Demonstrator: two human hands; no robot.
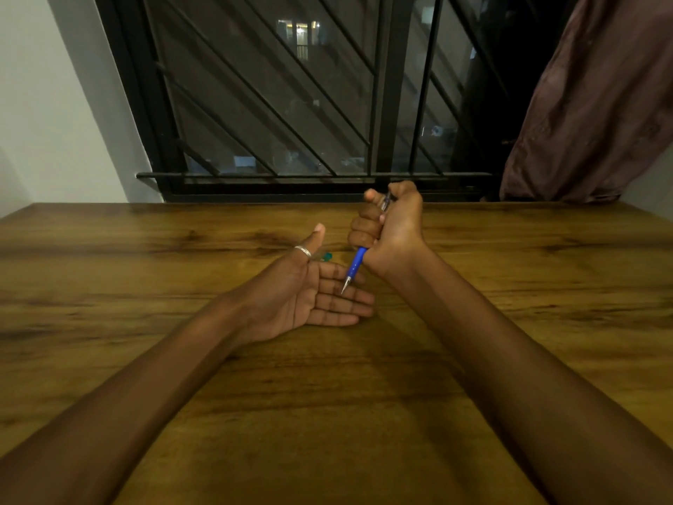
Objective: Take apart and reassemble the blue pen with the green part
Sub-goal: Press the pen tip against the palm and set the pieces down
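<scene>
My right hand (391, 224) is closed in a fist around the blue pen (356, 264), thumb up near the pen's top end. The pen points down, and its metal tip touches or hovers just over the fingers of my left hand (309, 289). That hand lies palm up and flat on the wooden table (327, 395), fingers apart, with a silver ring on the thumb, and holds nothing. A small green part (326, 256) lies on the table just beyond my left hand, partly hidden by the thumb.
A barred window (291, 103) rises behind the table's far edge. A brown curtain (597, 103) hangs at the right. A white wall stands at the left.
</scene>
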